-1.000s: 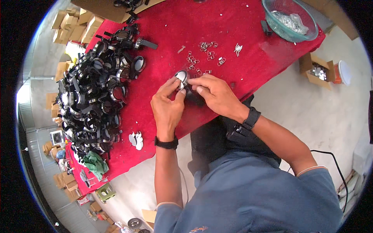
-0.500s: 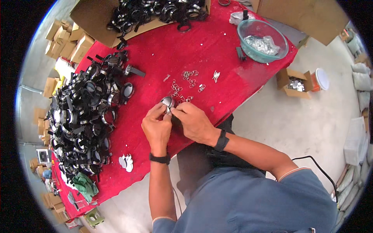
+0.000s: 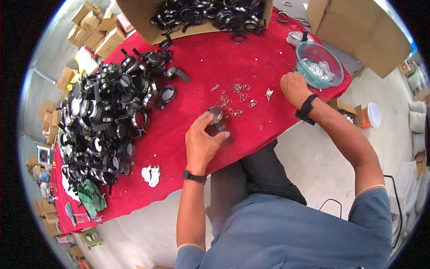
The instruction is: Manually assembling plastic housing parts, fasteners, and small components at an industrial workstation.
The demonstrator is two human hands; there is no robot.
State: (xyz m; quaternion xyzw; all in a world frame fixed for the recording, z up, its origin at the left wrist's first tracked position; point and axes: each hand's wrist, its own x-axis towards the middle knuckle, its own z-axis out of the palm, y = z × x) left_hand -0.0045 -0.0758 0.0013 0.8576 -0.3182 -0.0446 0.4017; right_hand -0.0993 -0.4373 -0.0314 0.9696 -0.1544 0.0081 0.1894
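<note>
A wristwatch (image 3: 216, 112) with a round silver-rimmed case and a black strap is at the tabletop's near middle. My left hand (image 3: 201, 142) is curled round it, fingertips on the case and thumb beside the strap. Off to the right, my right hand (image 3: 295, 89) is closed against the near-left side of a teal plastic bowl (image 3: 330, 83). A bit of something dark shows at its fingertips; the rest is hidden. Several small metal clasp pieces (image 3: 231, 101) lie just beyond the watch, with thin white sticks (image 3: 268, 93) to their right.
A large heap of watches (image 3: 107, 112) covers the left of the red-covered table (image 3: 179, 157). More watch parts fill a cardboard box (image 3: 139, 20) at the far edge. White round pieces (image 3: 151, 175) and a green cloth (image 3: 92, 198) lie near the front left.
My right hand has left the watch and reached out right to the bowl's side, where a dark object lay. My left hand keeps the watch. The view has shifted, moving the scene rightward.
</note>
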